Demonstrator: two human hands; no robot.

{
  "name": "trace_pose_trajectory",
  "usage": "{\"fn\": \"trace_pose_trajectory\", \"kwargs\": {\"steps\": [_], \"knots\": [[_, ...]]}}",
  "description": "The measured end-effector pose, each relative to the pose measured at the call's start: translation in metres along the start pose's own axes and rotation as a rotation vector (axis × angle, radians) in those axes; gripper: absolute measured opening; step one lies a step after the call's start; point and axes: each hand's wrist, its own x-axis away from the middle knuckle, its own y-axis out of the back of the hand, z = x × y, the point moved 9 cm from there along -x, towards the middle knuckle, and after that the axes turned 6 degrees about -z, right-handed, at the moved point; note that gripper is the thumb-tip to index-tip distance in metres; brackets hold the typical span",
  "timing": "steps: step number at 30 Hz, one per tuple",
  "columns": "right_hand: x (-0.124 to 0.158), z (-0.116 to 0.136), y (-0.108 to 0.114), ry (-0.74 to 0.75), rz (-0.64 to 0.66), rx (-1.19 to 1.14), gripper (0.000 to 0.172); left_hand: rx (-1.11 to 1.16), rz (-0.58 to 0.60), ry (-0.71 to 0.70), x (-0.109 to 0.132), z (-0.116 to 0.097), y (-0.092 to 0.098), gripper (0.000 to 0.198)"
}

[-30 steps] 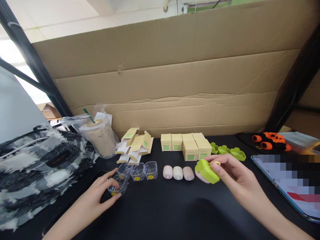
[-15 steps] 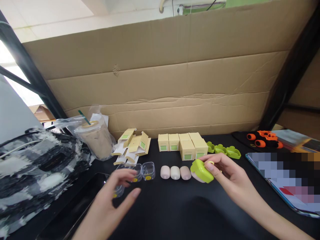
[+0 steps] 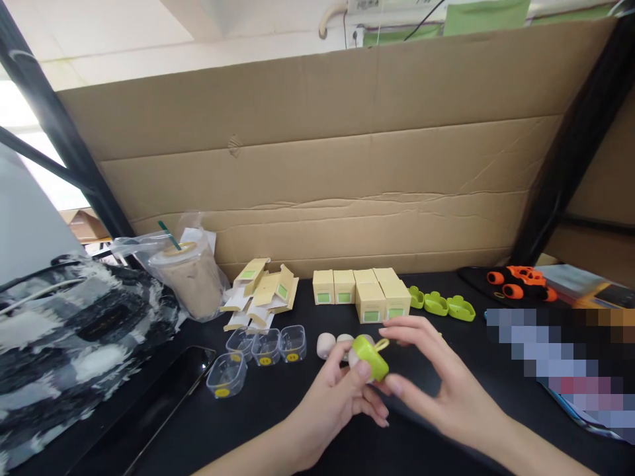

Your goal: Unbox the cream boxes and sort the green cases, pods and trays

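Note:
My left hand (image 3: 337,396) is closed around a small rounded piece with a lime-green cap (image 3: 373,360) and a yellow loop. Part of its pale body shows at the thumb. My right hand (image 3: 436,377) is spread around the capped piece's right side, thumb and fingers apart; whether the thumb touches the cap I cannot tell. Just behind stands a row of pale rounded pieces (image 3: 326,345), partly hidden by my left fingers. Further left are several clear plastic boxes (image 3: 292,342) with yellow stickers.
Several cream cartons (image 3: 372,305) stand at the back, opened cartons (image 3: 268,287) to their left. Green clover-shaped pieces (image 3: 461,308) lie to the right, near an orange toy car (image 3: 528,281). A bagged drink cup (image 3: 191,284) and dark phone (image 3: 163,403) are on the left.
My left hand has moved right, from the clear boxes to the green-capped piece, and taken hold of it. The piece has come left and tilted; my right hand has opened beside it.

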Motion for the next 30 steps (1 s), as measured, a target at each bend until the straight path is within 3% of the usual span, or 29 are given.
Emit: {"fn": "trace_pose_trajectory", "kwargs": {"steps": [3, 9, 15, 23, 30], "knots": [[0.004, 0.013, -0.009, 0.12, 0.048, 0.119, 0.053, -0.006, -0.087, -0.069, 0.001, -0.002, 0.01, 0.049], [0.01, 0.025, -0.023, 0.216, 0.086, 0.192, 0.047, 0.002, -0.116, -0.041, 0.0, 0.018, 0.019, 0.055], [0.008, 0.023, -0.015, 0.207, 0.072, 0.109, 0.044, -0.109, -0.087, 0.016, 0.003, 0.015, 0.013, 0.055], [0.009, 0.029, -0.016, 0.186, 0.055, 0.007, 0.041, -0.109, -0.125, -0.183, 0.006, 0.001, 0.006, 0.052], [0.013, 0.026, -0.022, 0.187, 0.019, -0.025, 0.041, -0.086, -0.158, -0.213, 0.008, 0.0, 0.007, 0.045]]}}
